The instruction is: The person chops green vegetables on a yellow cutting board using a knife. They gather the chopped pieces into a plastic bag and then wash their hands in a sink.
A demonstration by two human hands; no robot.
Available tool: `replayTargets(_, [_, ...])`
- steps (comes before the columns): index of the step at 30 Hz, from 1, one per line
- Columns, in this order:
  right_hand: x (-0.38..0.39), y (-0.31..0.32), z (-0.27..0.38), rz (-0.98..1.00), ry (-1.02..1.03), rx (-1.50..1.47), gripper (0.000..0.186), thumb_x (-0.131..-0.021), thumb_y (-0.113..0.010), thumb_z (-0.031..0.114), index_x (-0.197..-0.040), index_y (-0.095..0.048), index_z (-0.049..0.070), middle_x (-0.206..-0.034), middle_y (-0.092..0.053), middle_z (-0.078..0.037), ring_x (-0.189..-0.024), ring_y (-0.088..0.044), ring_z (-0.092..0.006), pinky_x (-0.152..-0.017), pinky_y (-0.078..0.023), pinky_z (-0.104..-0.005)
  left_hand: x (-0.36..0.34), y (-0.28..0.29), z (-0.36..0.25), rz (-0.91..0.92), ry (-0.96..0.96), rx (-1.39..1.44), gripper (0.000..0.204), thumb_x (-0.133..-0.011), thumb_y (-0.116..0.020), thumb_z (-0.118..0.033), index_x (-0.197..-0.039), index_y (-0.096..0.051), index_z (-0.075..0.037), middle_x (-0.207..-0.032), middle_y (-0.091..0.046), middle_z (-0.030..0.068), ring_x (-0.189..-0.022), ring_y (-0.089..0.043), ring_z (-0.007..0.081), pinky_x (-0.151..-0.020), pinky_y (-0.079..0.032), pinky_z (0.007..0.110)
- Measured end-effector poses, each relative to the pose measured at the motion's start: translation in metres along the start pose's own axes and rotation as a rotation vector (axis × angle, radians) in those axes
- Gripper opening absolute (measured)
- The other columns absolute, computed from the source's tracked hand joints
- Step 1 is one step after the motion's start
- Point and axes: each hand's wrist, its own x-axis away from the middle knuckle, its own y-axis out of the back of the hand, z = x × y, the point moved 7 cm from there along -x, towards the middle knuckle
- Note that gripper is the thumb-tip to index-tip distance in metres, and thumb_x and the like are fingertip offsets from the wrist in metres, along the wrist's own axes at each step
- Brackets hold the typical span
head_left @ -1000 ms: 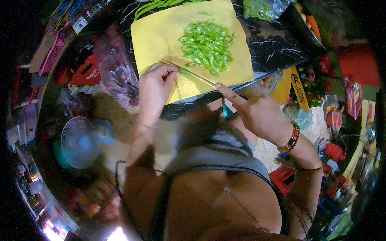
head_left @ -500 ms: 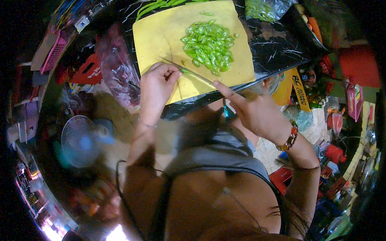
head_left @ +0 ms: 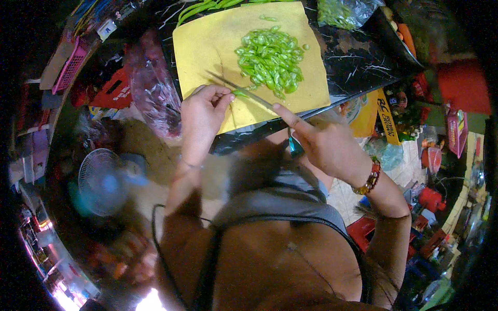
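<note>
With thumb and fingers pinched, my left hand (head_left: pixel 201 116) holds the short end of a green bean (head_left: pixel 239 94) against a yellow cutting board (head_left: pixel 199 57). My right hand (head_left: pixel 332 147) grips a knife (head_left: pixel 233 84), its index finger stretched along the blade's back. The handle is hidden inside the palm. Slanting across the board, the blade lies by the bean end, close to the left fingertips. Just beyond it spreads a heap of thinly sliced green beans (head_left: pixel 270 62). Whole green beans (head_left: pixel 199 9) rest past the board's far left edge.
The board lies on a black marbled tabletop (head_left: pixel 358 65). A clear bag of green vegetables (head_left: pixel 340 13) sits at the far right, near a tray holding a carrot (head_left: pixel 406 37). A fan (head_left: pixel 104 181) stands low on the left, and a purple plastic bag (head_left: pixel 155 88) hangs beside the table.
The knife has shifted slightly, its tip a little farther up the board. My left hand stays in place on the bean, and the slice heap looks about the same.
</note>
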Motion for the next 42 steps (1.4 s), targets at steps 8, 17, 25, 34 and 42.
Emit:
replayTargets(8, [-0.016, -0.013, 0.002, 0.063, -0.025, 0.016, 0.075, -0.089, -0.065, 0.014, -0.156, -0.034, 0.027, -0.079, -0.066, -0.016, -0.065, -0.065, -0.0354, -0.060, -0.053, -0.0438, -0.003, 0.001, -0.006, 0.006, -0.057, -0.043, 0.014, -0.079, -0.081, -0.010, -0.088, -0.074, -0.002, -0.082, -0.071, 0.0095, -0.066, -0.063, 0.0166, -0.064, -0.053, 0.029])
replayTargets(17, [-0.001, -0.007, 0.001, 0.106, -0.047, 0.036, 0.067, -0.093, -0.062, 0.019, -0.154, -0.036, 0.028, -0.066, -0.063, -0.014, -0.060, -0.064, -0.0343, -0.058, -0.052, -0.0459, -0.004, -0.002, -0.007, -0.003, 0.001, -0.026, 0.012, -0.078, -0.081, -0.011, -0.085, -0.075, -0.003, -0.078, -0.071, 0.0081, -0.065, -0.062, 0.0177, -0.064, -0.052, 0.029])
replayTargets(25, [-0.023, 0.002, 0.002, 0.032, -0.035, -0.191, 0.066, -0.093, -0.061, 0.016, -0.153, -0.038, 0.028, -0.072, -0.066, -0.016, -0.062, -0.064, -0.0363, -0.063, -0.053, -0.0464, -0.002, 0.003, -0.011, -0.011, -0.180, -0.048, 0.010, -0.080, -0.077, -0.012, -0.085, -0.073, -0.005, -0.081, -0.069, 0.0110, -0.078, -0.066, 0.0296, -0.071, -0.053, 0.038])
replayTargets(34, [-0.002, -0.002, 0.001, 0.027, 0.089, -0.013, 0.063, -0.098, -0.057, 0.030, -0.155, -0.031, 0.024, -0.067, -0.064, -0.020, -0.061, -0.065, -0.0405, -0.054, -0.051, -0.0501, -0.004, 0.002, -0.002, 0.009, -0.086, -0.013, 0.008, -0.080, -0.076, -0.011, -0.083, -0.072, -0.005, -0.077, -0.066, 0.0121, -0.075, -0.064, 0.0301, -0.067, -0.052, 0.039])
replayTargets(42, [-0.032, -0.017, -0.018, 0.104, -0.048, -0.377, 0.067, -0.095, -0.060, 0.017, -0.155, -0.033, 0.025, -0.088, -0.068, -0.026, -0.072, -0.065, -0.0448, -0.070, -0.054, -0.0473, -0.010, -0.009, -0.018, -0.030, -0.328, -0.117, 0.010, -0.076, -0.076, -0.012, -0.084, -0.072, -0.008, -0.084, -0.064, 0.0118, -0.086, -0.060, 0.0331, -0.076, -0.050, 0.042])
